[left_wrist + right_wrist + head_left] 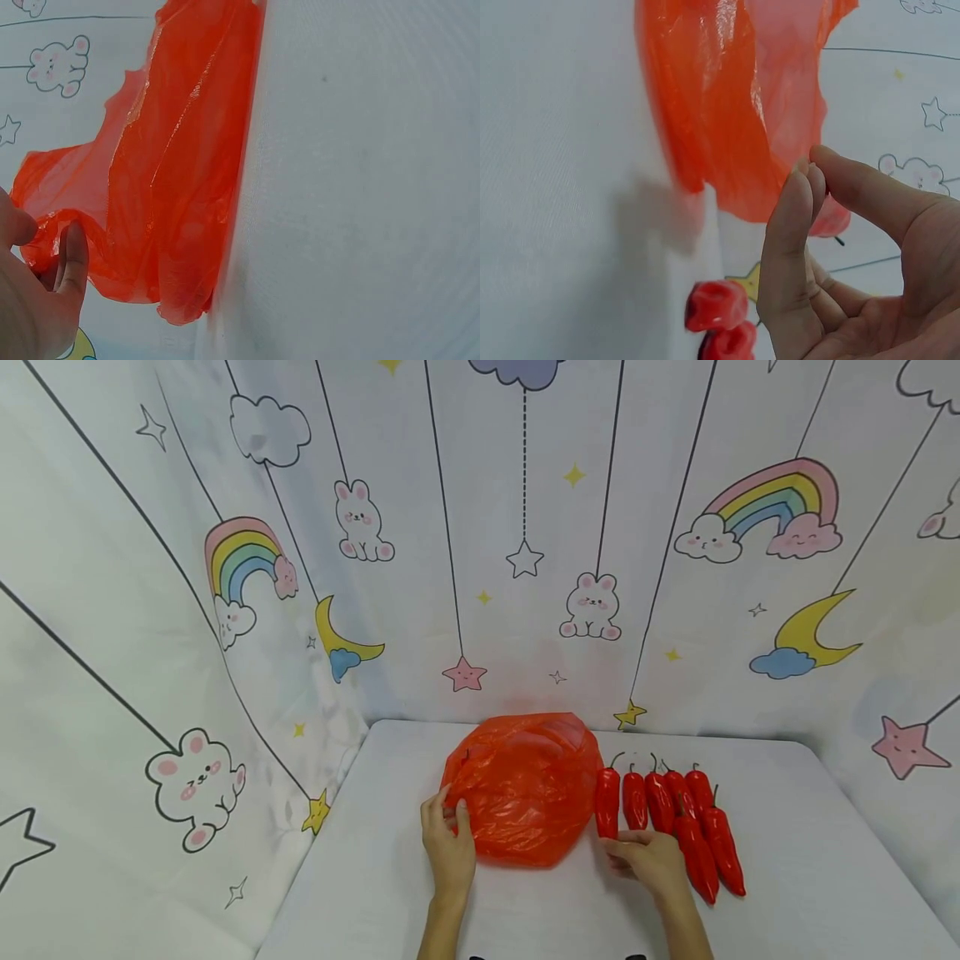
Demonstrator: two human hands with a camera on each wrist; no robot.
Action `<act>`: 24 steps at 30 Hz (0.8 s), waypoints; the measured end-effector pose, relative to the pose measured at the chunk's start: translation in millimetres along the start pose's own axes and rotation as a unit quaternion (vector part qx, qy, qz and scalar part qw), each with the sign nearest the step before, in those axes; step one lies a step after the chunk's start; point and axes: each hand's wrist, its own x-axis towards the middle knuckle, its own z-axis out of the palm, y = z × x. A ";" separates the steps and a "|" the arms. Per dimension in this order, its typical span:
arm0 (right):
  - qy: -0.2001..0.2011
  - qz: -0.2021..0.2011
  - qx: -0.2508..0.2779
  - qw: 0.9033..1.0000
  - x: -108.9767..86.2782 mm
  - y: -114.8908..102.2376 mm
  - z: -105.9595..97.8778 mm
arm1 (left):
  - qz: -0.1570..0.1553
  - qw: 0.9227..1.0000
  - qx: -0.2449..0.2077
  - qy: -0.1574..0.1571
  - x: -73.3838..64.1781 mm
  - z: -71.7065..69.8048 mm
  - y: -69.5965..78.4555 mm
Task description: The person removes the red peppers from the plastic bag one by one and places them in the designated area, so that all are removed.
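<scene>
A crinkled red plastic bag (525, 802) stands on the white table. At its left edge my left hand (447, 843) holds the thin film between thumb and fingers; the left wrist view shows this hand (45, 277) at the bag's crumpled rim. My right hand (645, 857) pinches the lower tip of a long red chili pepper (607, 802), whose stem points away beside the bag's right side. In the right wrist view the pinching fingertips partly hide this pepper (831, 219). Several more red chili peppers (697, 860) lie just right of it.
The white table (810, 860) runs back to a white cloth backdrop (525, 618) printed with rainbows, rabbits, moons and stars. A similar printed cloth hangs along the left side. The peppers lie in two rough rows by the right hand.
</scene>
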 end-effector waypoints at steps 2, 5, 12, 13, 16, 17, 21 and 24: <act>0.002 0.003 0.001 1.000 0.1 2.8 -2.1 | -0.001 1.000 -0.002 -0.001 -0.3 0.0 0.0; 0.011 0.017 0.002 1.000 0.2 6.9 -5.0 | -0.003 1.000 -0.003 -0.003 -0.8 0.1 -0.4; 0.015 0.040 0.001 0.999 1.7 17.4 -12.5 | 0.000 1.000 -0.004 -0.004 -1.6 0.7 -0.4; 0.016 0.040 -0.002 0.999 1.8 18.9 -13.6 | 0.001 1.000 -0.004 -0.004 -1.7 0.8 -0.4; 0.022 0.042 -0.011 0.999 1.5 23.0 -17.1 | -0.004 1.000 -0.004 -0.005 -2.3 1.3 -0.5; 0.024 0.042 -0.014 0.999 1.2 24.3 -18.4 | -0.006 1.000 -0.005 -0.005 -2.5 1.5 -0.6; 0.035 0.055 -0.021 0.998 0.3 29.8 -22.9 | -0.009 1.000 -0.006 -0.005 -2.7 2.4 -1.9; 0.036 0.062 -0.021 0.997 -0.2 33.4 -26.1 | -0.002 1.000 -0.004 -0.004 -2.0 2.4 -1.9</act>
